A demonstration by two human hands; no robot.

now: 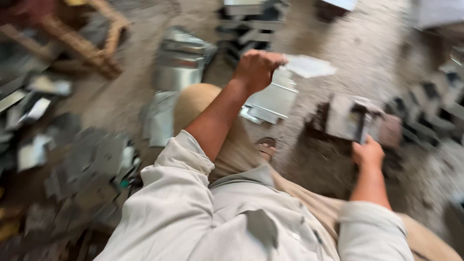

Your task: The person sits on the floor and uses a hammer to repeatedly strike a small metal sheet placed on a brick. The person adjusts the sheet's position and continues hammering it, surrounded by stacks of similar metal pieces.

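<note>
- Head view: the frame is heavily motion-blurred; fine detail cannot be read.
- The left hand [256, 68] is raised over the knee, fingers curled closed on the edge of a flat pale metal sheet [309, 65] that juts out to its right.
- Below that hand, a stack of folded sheet-metal pieces [273, 100] lies on the gritty floor [367, 53], just beside the person's sandalled foot [266, 145].
- The right hand [368, 153] touches the lower edge of a box-shaped metal piece [350, 118] standing on the floor; whether it is clasped or merely resting against it cannot be told.
- More bent metal pieces [180, 63] stand beyond the knee; grey offcuts [92, 159] litter the floor toward its left edge.
- A wooden frame [92, 43] sits at the far left corner.
</note>
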